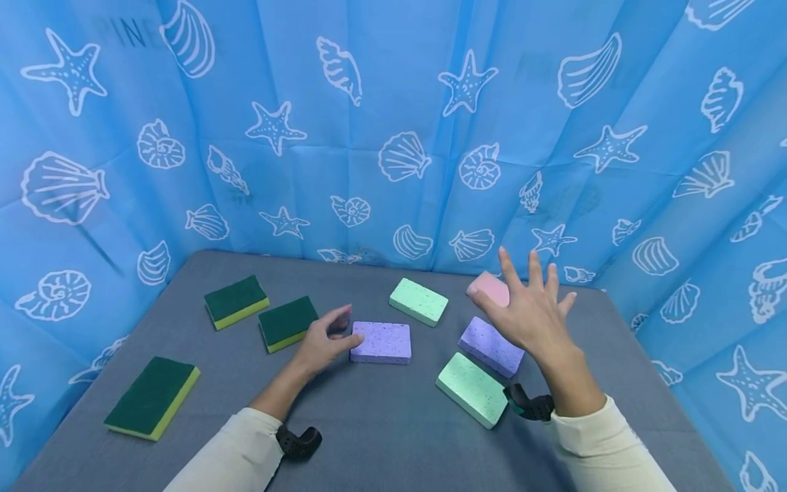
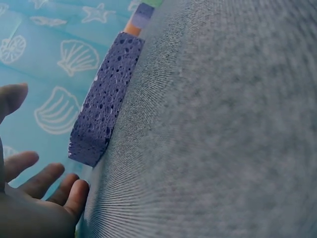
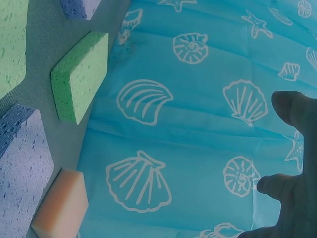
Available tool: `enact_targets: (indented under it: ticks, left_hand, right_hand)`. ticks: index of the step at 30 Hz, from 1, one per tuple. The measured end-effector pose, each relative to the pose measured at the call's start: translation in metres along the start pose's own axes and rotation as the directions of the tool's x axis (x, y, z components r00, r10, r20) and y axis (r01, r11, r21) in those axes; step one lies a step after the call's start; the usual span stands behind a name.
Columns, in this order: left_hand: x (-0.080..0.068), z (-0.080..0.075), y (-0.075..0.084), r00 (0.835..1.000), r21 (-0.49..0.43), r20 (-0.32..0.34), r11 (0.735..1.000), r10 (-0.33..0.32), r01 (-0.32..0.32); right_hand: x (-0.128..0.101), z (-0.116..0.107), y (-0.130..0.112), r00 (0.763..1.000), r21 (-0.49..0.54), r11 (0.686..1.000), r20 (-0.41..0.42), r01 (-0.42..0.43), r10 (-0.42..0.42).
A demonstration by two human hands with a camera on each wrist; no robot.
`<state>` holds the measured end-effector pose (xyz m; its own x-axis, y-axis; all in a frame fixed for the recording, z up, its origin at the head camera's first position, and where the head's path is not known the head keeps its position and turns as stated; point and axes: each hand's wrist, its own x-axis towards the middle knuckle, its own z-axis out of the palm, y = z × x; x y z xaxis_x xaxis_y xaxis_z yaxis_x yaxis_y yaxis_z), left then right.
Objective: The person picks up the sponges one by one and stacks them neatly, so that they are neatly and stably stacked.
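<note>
Left hand: the left hand (image 1: 322, 342) lies low on the grey bench (image 1: 381, 424), fingers loosely curved and holding nothing. Its fingertips sit just beside the left edge of a purple sponge (image 1: 381, 342); I cannot tell whether they touch it.
Left wrist view: the same purple sponge (image 2: 101, 104) shows edge-on just past the relaxed fingers (image 2: 47, 181), with a small gap between them.
Right hand: the right hand (image 1: 531, 311) is raised above the bench, fingers spread wide and straight, holding nothing. It hovers over a pink sponge (image 1: 490, 287), partly hiding it.
Right wrist view: the pink sponge (image 3: 62, 206) lies flat by the curtain, apart from the fingers (image 3: 292, 106), which appear dark against the cloth.
Arm pose: both forearms reach forward in cream sleeves, each with a dark wrist strap. The left is flat and low, the right is lifted and angled inward.
Step in hand: by my judgement, the hands are closing in on sponges, the left nearly at the purple one, the right above the pink one.
Next move calls for: likely the left fingers curling round the sponge's edge, and the right hand lowering before closing.
Other sponges: a second purple sponge (image 1: 490, 346) and a green sponge (image 1: 472, 388) lie below the right hand; another green sponge (image 1: 419, 301) lies mid-bench; three dark scourers (image 1: 236, 301) lie to the left.
Backdrop: a blue curtain (image 1: 393, 123) printed with white shells and starfish.
</note>
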<state>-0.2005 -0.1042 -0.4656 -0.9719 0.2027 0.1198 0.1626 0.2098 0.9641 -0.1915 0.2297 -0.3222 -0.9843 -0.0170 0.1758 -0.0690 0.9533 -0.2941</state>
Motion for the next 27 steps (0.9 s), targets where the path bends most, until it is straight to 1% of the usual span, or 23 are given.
enact_targets:
  ticks: [6,10,13,18,21,27]
  left_hand:
    - [0.0,-0.002,-0.007,0.999,0.015,0.039,1.0,-0.011,0.01]
    - [0.0,-0.001,-0.009,0.998,0.062,0.054,0.998,-0.026,0.022]
    - [0.0,0.001,-0.01,0.997,0.122,0.061,0.992,-0.036,0.028]
    - [0.001,0.004,-0.007,0.996,0.196,0.047,0.978,-0.075,0.064]
    - [0.001,0.004,-0.006,0.995,0.209,0.046,0.975,-0.089,0.078]
    - [0.001,0.004,-0.004,0.994,0.231,0.045,0.969,-0.097,0.084]
  right_hand:
    - [-0.005,0.0,-0.001,1.0,0.001,1.0,-0.009,0.009,-0.009]
    - [-0.01,-0.001,-0.001,1.0,0.008,1.0,-0.011,0.016,-0.016]
    - [-0.014,-0.001,-0.002,0.999,0.008,1.0,-0.021,0.028,-0.027]
    - [-0.023,-0.004,-0.003,0.997,0.007,0.999,-0.055,0.052,-0.052]
    - [-0.03,-0.005,-0.003,0.994,0.023,0.998,-0.085,0.064,-0.061]
    - [-0.046,-0.003,-0.001,0.986,0.094,0.99,-0.143,0.101,-0.087]
